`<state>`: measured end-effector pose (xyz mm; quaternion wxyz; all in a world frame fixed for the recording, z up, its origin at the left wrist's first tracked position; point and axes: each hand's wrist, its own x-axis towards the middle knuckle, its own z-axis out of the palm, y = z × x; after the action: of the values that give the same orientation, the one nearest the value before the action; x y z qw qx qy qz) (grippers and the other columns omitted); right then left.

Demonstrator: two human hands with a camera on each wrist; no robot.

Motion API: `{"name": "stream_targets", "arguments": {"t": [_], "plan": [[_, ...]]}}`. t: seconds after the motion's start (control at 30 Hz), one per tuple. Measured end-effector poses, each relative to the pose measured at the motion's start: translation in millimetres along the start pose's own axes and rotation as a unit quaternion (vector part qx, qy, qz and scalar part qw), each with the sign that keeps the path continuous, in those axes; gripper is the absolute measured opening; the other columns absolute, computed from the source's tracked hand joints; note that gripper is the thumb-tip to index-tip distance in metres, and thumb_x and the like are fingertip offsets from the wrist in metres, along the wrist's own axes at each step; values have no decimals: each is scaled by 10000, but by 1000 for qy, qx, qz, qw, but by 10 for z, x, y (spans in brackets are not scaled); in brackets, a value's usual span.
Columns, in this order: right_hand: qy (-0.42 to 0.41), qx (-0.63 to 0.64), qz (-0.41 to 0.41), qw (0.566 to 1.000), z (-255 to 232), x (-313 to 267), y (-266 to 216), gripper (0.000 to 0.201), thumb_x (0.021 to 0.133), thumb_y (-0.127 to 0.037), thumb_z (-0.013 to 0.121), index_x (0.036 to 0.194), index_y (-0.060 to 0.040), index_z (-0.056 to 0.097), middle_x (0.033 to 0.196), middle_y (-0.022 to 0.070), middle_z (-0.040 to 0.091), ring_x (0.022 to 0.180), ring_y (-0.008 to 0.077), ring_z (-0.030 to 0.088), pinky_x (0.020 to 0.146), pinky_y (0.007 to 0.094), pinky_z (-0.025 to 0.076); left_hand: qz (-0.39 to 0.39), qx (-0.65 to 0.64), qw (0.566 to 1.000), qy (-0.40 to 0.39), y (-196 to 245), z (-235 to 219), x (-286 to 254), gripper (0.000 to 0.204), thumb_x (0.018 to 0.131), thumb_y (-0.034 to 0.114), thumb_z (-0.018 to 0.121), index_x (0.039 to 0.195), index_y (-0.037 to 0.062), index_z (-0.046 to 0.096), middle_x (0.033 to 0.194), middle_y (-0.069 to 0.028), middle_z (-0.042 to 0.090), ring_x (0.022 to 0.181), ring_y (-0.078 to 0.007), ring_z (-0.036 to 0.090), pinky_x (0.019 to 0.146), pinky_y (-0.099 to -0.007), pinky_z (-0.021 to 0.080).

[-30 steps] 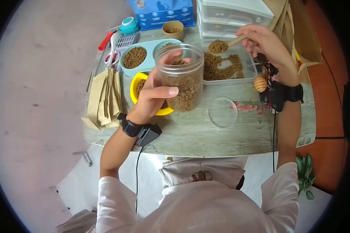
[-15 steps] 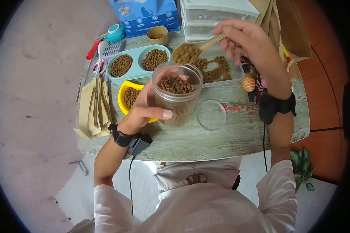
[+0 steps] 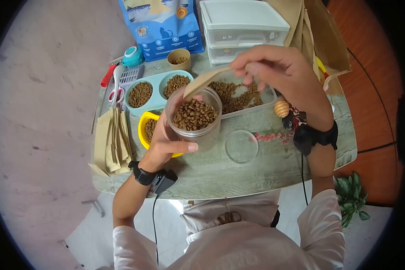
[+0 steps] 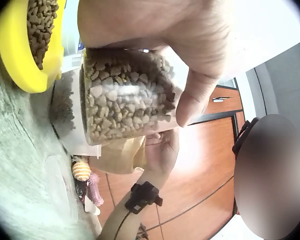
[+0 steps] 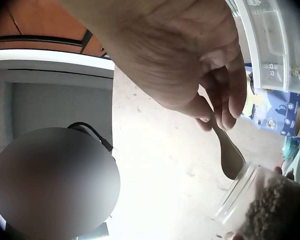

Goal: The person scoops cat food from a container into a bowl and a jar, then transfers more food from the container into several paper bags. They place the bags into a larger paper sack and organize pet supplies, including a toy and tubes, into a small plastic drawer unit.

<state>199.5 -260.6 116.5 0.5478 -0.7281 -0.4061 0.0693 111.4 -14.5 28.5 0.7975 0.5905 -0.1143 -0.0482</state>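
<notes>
My left hand (image 3: 161, 143) grips a clear plastic jar (image 4: 135, 95) full of brown kibble (image 3: 195, 114), its open mouth facing up in the head view. Above that mouth, my right hand (image 3: 279, 74) pinches the handle of a wooden spoon (image 3: 204, 82). The spoon's bowl is tipped down at the jar's rim, and its inner side is hidden in the head view. In the right wrist view the spoon (image 5: 232, 157) reaches down to the rim of the jar (image 5: 240, 195). A clear round lid (image 3: 241, 146) lies on the table in front of the jar.
Behind the jar stands a clear tub (image 3: 267, 96) with kibble. A blue double bowl (image 3: 155, 85) and a yellow bowl (image 3: 142, 130) hold kibble. Paper bags (image 3: 112, 144) lie left; a blue food bag (image 3: 164, 33), a paper cup (image 3: 184, 63) and white drawers (image 3: 245, 27) stand behind.
My right hand has carried the loaded spoon left from the tub to above the jar and tipped it. The jar's mouth now faces the head camera more, and its kibble shows higher.
</notes>
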Motion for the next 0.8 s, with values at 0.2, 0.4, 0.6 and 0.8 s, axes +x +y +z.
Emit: {"name": "stream_targets", "arguments": {"t": [0.2, 0.4, 0.6, 0.8], "plan": [[177, -45, 69, 981, -288, 48, 140, 195, 914, -174, 546, 1008, -60, 673, 837, 7, 633, 753, 52, 564, 601, 205, 444, 19, -45, 999, 17, 58, -4, 0, 1025, 460, 176, 763, 1389, 61, 345, 1312, -129, 469, 1265, -251, 412, 1097, -366, 277], [82, -406, 59, 908, -339, -19, 752, 143, 861, -99, 515, 901, -22, 628, 847, 170, 633, 815, 339, 604, 728, 398, 472, 25, -14, 999, 27, -54, -43, -19, 985, 536, 289, 751, 1392, 38, 333, 1331, -154, 437, 1249, -268, 429, 1080, -381, 308], [39, -428, 123, 894, -293, -78, 762, 162, 849, -83, 489, 876, -11, 632, 838, 164, 648, 851, 335, 614, 760, 402, 475, 0, -105, 994, 24, 51, 32, -84, 1042, 482, 200, 762, 1407, 34, 312, 1337, -173, 431, 1258, -285, 429, 1081, -380, 315], [-62, -351, 149, 922, -114, 43, 851, 200, 839, -63, 474, 885, 22, 649, 817, 174, 658, 722, 289, 645, 714, 383, 493, 9, -54, 998, 22, 38, 24, -58, 996, 515, 215, 739, 1406, 44, 329, 1354, -163, 418, 1272, -275, 412, 1096, -376, 283]]}}
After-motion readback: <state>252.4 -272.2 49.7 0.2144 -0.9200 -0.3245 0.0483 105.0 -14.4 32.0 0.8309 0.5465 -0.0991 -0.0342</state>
